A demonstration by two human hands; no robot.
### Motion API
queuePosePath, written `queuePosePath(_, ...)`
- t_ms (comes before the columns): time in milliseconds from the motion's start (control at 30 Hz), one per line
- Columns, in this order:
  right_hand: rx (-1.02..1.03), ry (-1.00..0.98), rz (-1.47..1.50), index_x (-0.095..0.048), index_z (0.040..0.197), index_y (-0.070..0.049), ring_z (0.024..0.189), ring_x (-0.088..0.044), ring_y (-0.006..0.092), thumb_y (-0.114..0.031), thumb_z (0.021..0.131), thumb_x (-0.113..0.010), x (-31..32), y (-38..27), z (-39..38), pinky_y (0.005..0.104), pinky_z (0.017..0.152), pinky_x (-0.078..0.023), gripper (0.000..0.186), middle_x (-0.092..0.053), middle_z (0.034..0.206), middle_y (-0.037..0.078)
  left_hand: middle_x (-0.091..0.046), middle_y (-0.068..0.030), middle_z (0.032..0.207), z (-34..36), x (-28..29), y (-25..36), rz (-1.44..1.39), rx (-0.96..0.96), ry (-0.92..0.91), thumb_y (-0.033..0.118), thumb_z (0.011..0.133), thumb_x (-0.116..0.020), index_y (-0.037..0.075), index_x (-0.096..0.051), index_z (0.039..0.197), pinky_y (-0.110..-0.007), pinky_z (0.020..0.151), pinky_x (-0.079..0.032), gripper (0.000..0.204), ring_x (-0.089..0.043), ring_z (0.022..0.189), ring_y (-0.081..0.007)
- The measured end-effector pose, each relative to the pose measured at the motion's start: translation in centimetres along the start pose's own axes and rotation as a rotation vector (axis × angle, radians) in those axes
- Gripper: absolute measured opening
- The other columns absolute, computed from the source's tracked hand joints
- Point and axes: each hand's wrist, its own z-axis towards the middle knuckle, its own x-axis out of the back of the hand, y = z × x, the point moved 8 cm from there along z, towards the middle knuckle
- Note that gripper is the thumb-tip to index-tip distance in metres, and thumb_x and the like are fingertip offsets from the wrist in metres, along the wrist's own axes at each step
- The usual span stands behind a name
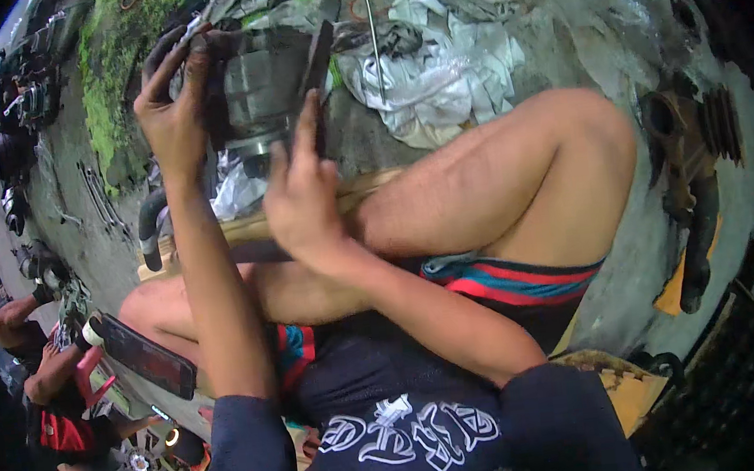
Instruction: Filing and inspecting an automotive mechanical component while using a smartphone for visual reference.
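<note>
In front of me stands a dark, greasy cylindrical metal part (262, 78) with a bright metal ring (255, 145) at its near end. My left hand (176, 105) is raised at its left side, fingers curled together at the top. A small whitish piece shows at those fingertips, but what they grip is too small and dark to name. My right hand (305, 192) is closed on a long, dark flat bar (317, 60), with the index finger stretched along it. The bar slants up along the part's right side; whether they touch, I cannot tell.
Crumpled plastic sheeting (452, 74) and a thin metal rod (374, 45) lie beyond my bent right leg. Wrenches (101, 198) and a black curved hose (152, 225) are at left. Rusty machine parts (680, 134) stand at right. Another person's arm (50, 376) shows lower left.
</note>
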Motion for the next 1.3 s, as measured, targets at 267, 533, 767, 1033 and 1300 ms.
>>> queuePosePath(267, -0.057, -0.097, 0.069, 0.0, 0.161, -0.001, 0.082, -0.068, 0.0531, -0.006, 0.1, -0.048, -0.8, -1.0, -0.3, 0.0521, 0.064, -0.053, 0.078, -0.062, 0.108, 0.043, -0.068, -0.0116, 0.124, 0.4, 1.1, -0.8, 0.026, 0.037, -0.012, 0.012, 0.093, -0.074, 0.001, -0.074, 0.121, -0.034, 0.106, -0.043, 0.03, -0.061, 0.118, -0.0213)
queuePosePath(533, 0.063, -0.032, 0.067, 0.002, 0.162, -0.003, 0.091, -0.069, 0.0525, -0.002, 0.099, -0.049, -0.7, 0.3, -2.4, 0.0506, 0.069, -0.055, 0.082, -0.054, 0.13, 0.044, -0.069, -0.0106, 0.127, -0.6, 0.8, -0.4, 0.137, 0.056, -0.046, 0.018, 0.101, -0.066, -0.003, -0.069, 0.126, -0.029, 0.103, -0.046, 0.033, -0.064, 0.114, -0.0162)
queuePosePath(767, -0.204, -0.199, 0.123, 0.001, 0.162, -0.004, 0.075, -0.068, 0.0482, -0.004, 0.1, -0.048, -1.0, 0.9, -2.7, 0.0477, 0.061, -0.053, 0.079, -0.05, 0.132, 0.045, -0.069, -0.0147, 0.125, 0.1, 1.2, -0.4, 0.142, 0.03, -0.025, 0.015, 0.095, -0.07, -0.002, -0.072, 0.121, -0.035, 0.107, -0.042, 0.031, -0.061, 0.119, -0.0238)
queuePosePath(1033, 0.132, -0.016, 0.104, 0.003, 0.163, -0.007, 0.089, -0.063, 0.0575, -0.004, 0.099, -0.051, -1.8, 0.4, -5.2, 0.0593, 0.07, -0.05, 0.083, -0.037, 0.152, 0.036, -0.07, -0.013, 0.118, -0.6, 1.0, 0.6, 0.32, -0.179, -0.006, 0.016, 0.096, -0.069, 0.001, -0.074, 0.119, -0.035, 0.103, -0.045, 0.028, -0.064, 0.113, -0.0253)
queuePosePath(1300, -0.266, -0.212, 0.162, 0.004, 0.161, 0.0, 0.146, -0.026, 0.0516, -0.005, 0.1, -0.05, -2.9, 2.8, -5.2, 0.0498, 0.118, -0.029, 0.081, -0.017, 0.158, 0.042, -0.067, -0.0128, 0.119, -0.8, 0.7, 1.5, 0.185, -0.127, 0.029, 0.021, 0.093, -0.073, 0.007, -0.077, 0.116, -0.035, 0.099, -0.047, 0.028, -0.063, 0.113, -0.0238)
